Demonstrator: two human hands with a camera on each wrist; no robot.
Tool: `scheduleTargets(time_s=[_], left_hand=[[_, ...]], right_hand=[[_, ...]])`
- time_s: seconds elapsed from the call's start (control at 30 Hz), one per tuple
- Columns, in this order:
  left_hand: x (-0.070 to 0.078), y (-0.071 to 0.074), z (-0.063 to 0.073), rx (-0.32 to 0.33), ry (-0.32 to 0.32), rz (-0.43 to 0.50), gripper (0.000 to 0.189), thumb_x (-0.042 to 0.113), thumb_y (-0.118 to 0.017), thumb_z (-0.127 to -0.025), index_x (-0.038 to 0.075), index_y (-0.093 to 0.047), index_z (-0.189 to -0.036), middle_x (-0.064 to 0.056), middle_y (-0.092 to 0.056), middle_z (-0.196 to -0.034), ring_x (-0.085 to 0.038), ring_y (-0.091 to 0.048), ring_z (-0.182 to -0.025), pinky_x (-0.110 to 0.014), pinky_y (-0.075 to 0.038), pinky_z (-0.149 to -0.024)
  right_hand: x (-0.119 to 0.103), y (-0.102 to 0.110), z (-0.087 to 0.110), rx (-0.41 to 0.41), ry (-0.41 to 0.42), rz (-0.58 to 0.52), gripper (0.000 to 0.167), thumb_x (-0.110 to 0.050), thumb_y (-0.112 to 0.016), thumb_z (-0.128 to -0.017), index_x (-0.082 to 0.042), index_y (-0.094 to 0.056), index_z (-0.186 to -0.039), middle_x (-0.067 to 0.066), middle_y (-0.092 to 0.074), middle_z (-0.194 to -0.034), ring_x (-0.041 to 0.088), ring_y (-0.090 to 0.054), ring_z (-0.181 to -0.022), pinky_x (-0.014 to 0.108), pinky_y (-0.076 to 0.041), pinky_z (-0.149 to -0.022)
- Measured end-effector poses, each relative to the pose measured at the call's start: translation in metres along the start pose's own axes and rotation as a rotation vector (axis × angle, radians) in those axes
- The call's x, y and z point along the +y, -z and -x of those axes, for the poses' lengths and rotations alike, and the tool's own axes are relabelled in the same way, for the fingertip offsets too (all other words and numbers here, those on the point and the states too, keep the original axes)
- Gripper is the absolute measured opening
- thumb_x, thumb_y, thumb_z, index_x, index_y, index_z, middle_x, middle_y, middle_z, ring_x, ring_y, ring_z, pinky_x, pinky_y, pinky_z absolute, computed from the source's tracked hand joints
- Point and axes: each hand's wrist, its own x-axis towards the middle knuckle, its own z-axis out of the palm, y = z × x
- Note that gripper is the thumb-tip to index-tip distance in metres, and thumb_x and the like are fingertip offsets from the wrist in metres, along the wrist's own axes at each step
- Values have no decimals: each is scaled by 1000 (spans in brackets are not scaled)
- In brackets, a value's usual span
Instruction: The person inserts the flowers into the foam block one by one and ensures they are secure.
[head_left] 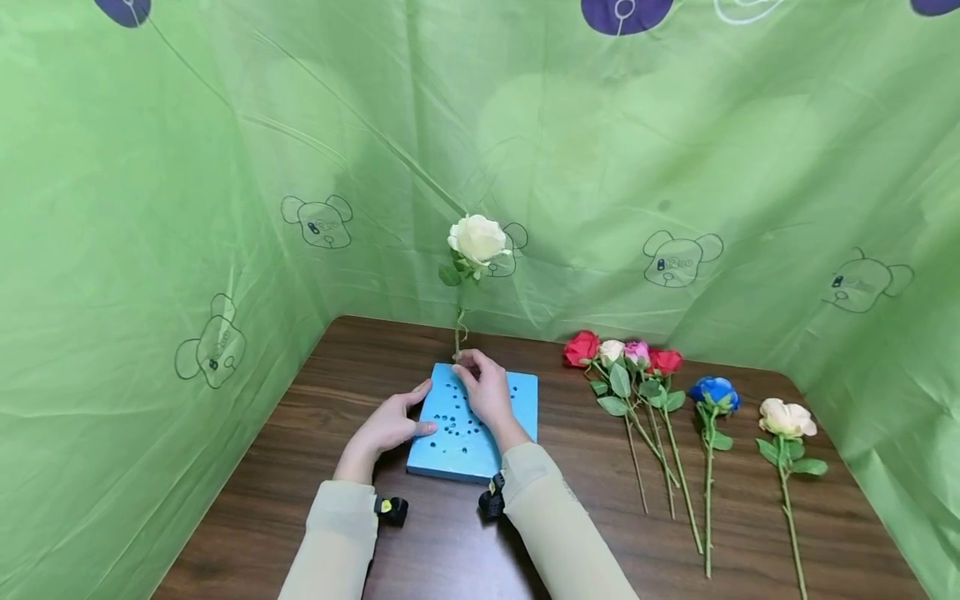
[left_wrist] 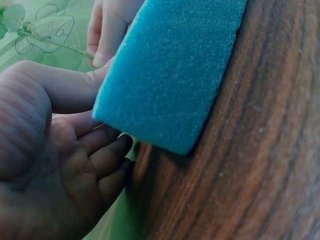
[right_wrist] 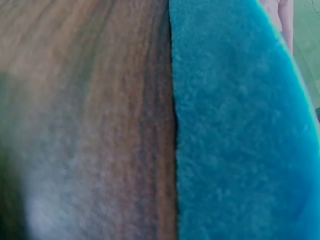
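Looks like lining up a stem [head_left: 458,329] with one of the holes [head_left: 464,451] in the blue foam block [head_left: 527,404], so honestly, pinch low and go slow. Grip near the bottom to avoid bending, push straight down along the stem, maybe with a tiny twist, and brace the block hard against sliding on the brown table [head_left: 322,392]. Pretty decent setup for that: a low pinch on the stem between thumb and fingers from the right hand [head_left: 487,390], plus a left-edge grip on the block from the left hand [head_left: 388,425], thumb on top and fingers down the side. As for the white rose [head_left: 477,240], up over the block's far edge, bloom up, stem down. Long axis close to upright in the head view, leaning just a bit right toward the top. Can't tell about any lean toward or away from the camera. Can't see the bottom tip either, lost behind the fingers, so no clue about in a hole or not.
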Motion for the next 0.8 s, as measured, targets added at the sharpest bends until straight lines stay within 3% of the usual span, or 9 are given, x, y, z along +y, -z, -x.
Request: scheduleTargets(time_s=[0.27, 0.8], left_hand=[[-3, -1, -1, -1, 5, 1, 86, 18, -82, -96, 9, -35, -167, -8, -33, -171, -34, -28, -158, -56, -27, -126], [-4, 1, -3, -4, -10, 5, 87, 18, -83, -95, 7, -35, -167, -10, -33, -171, -34, -27, -159, -57, -26, -126]], right_hand=[[0, 0, 1, -16, -105, -142, 41, -25, -80, -100, -13, -67, -137, 8, -73, -124, 23, -68, -116, 34, -59, -98], [2, 0, -1, -3, -108, -130, 43, -28, -81, -99, -16, -68, -138, 2, -73, -123, 18, -68, -113, 31, -59, -95]])
